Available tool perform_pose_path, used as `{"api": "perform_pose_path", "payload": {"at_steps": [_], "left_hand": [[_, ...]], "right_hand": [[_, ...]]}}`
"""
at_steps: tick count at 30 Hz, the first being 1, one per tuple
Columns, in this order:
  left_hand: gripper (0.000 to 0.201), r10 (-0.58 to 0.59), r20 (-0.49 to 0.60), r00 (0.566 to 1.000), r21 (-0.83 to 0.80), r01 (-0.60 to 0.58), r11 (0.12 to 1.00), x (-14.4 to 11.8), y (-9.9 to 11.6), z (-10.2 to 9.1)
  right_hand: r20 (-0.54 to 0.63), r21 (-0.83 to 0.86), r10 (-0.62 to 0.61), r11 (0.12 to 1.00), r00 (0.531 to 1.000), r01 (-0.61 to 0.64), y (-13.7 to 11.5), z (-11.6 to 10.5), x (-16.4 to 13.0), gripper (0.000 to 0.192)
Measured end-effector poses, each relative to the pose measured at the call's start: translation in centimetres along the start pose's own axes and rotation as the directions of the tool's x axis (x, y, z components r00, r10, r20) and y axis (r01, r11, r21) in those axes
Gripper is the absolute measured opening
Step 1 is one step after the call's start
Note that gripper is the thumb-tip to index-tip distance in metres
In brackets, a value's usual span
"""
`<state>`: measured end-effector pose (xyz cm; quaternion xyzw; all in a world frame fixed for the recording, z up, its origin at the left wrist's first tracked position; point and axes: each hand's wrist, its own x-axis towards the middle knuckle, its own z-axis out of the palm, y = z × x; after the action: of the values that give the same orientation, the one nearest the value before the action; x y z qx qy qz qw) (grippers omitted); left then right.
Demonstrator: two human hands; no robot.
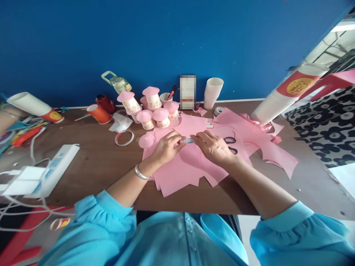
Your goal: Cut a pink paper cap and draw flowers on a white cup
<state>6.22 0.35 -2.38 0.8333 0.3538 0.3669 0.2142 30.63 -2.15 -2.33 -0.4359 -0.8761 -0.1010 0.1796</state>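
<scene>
Between my hands is a slim, pale, translucent tube, held level above pink paper sheets; its exact kind is unclear. My left hand pinches its left end, while the fingers of my right hand close around its right end. Dark scissors handles lie on the paper beside my right hand. Left of my left hand rests a pink paper cone. Beyond it stand several printed paper cups with pink cone tops.
A white tape ring, an orange cup and a power strip are on the left. Against the blue wall stand a phone and stacked white cups. A long cup stack leans at right, near pink scraps.
</scene>
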Motion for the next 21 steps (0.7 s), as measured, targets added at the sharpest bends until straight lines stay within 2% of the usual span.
{"api": "perform_pose_path", "payload": {"at_steps": [4, 8, 10, 12, 14, 17, 19, 21], "left_hand": [[0.02, 0.018, 0.028, 0.999, -0.006, -0.018, 1.0, -0.1, -0.4, 0.1], [0.026, 0.078, 0.043, 0.996, 0.003, -0.078, 0.997, 0.2, -0.8, 0.3], [0.042, 0.102, 0.025, 0.994, 0.022, -0.102, 0.995, 0.2, -1.0, 0.4], [0.067, 0.092, -0.006, 0.996, 0.072, -0.091, 0.993, 0.1, -1.4, 0.5], [0.073, 0.074, 0.0, 0.997, 0.159, -0.073, 0.985, -0.2, -1.9, 0.7], [0.072, 0.069, 0.167, 0.983, 0.27, -0.113, 0.956, -1.0, -2.5, 1.1], [0.079, 0.022, 0.287, 0.958, 0.33, -0.12, 0.936, -1.4, -2.6, 1.5], [0.082, -0.056, 0.359, 0.932, 0.41, -0.104, 0.906, -1.8, -2.3, 2.0]], "right_hand": [[-0.011, 0.134, -0.013, 0.991, 1.0, 0.014, 0.1, 0.6, -0.1, 0.034], [0.01, 0.234, 0.014, 0.972, 1.0, -0.016, 0.4, 1.2, -0.2, 0.032], [0.024, 0.217, 0.048, 0.975, 0.999, -0.053, 0.9, 1.0, -0.2, 0.032], [0.042, 0.133, 0.134, 0.981, 0.99, -0.138, 1.9, 0.5, -0.1, 0.033], [0.095, 0.013, 0.273, 0.961, 0.957, -0.275, 3.2, -0.1, 0.0, 0.034], [0.234, -0.139, 0.43, 0.903, 0.872, -0.408, 5.1, -0.8, 0.0, 0.038], [0.277, -0.175, 0.464, 0.885, 0.841, -0.431, 5.8, -1.1, -0.1, 0.041], [0.293, -0.184, 0.478, 0.878, 0.828, -0.442, 6.1, -1.1, -0.2, 0.042]]}}
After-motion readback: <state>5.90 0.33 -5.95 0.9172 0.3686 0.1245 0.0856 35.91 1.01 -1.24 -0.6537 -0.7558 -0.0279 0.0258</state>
